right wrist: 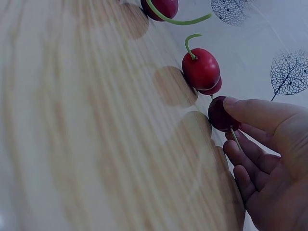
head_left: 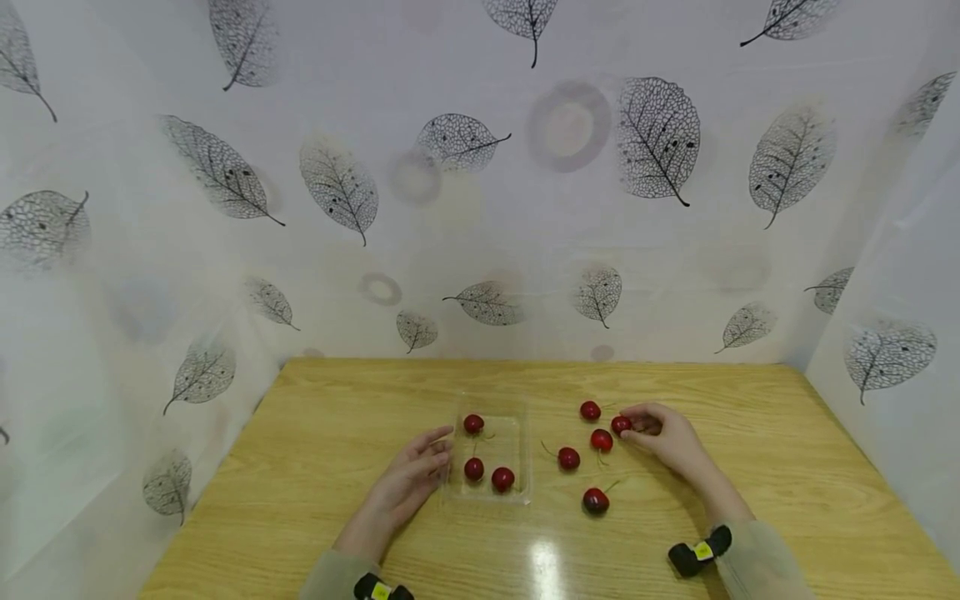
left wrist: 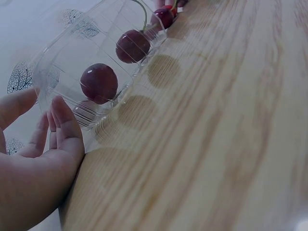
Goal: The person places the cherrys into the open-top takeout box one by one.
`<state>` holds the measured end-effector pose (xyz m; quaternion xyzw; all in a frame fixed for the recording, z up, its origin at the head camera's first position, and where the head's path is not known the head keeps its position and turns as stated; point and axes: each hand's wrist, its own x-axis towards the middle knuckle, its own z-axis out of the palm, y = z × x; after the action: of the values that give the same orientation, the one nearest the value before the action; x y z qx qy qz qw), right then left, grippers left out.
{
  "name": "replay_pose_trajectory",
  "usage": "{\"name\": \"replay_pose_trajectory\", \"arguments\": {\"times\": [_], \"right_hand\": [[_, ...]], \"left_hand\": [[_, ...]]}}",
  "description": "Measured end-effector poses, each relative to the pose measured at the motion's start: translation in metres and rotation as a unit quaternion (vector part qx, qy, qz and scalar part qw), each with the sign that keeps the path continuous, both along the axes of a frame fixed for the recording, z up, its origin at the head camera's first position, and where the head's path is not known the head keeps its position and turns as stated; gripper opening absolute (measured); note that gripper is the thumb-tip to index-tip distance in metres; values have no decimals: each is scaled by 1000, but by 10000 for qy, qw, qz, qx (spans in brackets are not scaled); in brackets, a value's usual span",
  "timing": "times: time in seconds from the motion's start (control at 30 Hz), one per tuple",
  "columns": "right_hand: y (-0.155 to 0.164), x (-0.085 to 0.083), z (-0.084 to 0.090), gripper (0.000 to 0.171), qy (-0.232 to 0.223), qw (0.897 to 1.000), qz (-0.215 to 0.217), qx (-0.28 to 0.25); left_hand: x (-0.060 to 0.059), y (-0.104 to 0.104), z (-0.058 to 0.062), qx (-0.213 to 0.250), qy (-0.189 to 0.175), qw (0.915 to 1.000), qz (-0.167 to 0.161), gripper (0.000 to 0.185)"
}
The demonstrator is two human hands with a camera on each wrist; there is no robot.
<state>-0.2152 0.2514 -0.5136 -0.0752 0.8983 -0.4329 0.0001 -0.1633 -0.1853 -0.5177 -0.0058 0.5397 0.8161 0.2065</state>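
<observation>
A dark red cherry with a green stem is pinched between the thumb and fingertips of my right hand; the right wrist view shows this cherry low, close at the wood. Just left of it lies another cherry, with a cherry behind. My left hand is at the left side of a clear plastic box, its fingers loosely extended along the wall. Inside the box sit three cherries, one cherry at the back and two nearer the front.
Two more loose cherries lie right of the box: one cherry close to it and another cherry nearer the front. Everything stands on a wood-grain table. A leaf-patterned curtain encloses the back and both sides.
</observation>
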Motion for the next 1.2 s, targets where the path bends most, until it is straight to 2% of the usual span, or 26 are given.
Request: {"name": "replay_pose_trajectory", "arguments": {"times": [0.37, 0.83, 1.2], "right_hand": [[2, -1, 0, 33, 87, 9998, 41, -162], [3, 5, 5, 37, -106, 9996, -216, -120], [0, 4, 10, 40, -68, 9997, -196, -109]], "left_hand": [[0, 0, 3, 33, -49, 10000, 16, 54], [1, -1, 0, 109, -43, 9999, -89, 57], [1, -2, 1, 147, -16, 9999, -80, 56]]}}
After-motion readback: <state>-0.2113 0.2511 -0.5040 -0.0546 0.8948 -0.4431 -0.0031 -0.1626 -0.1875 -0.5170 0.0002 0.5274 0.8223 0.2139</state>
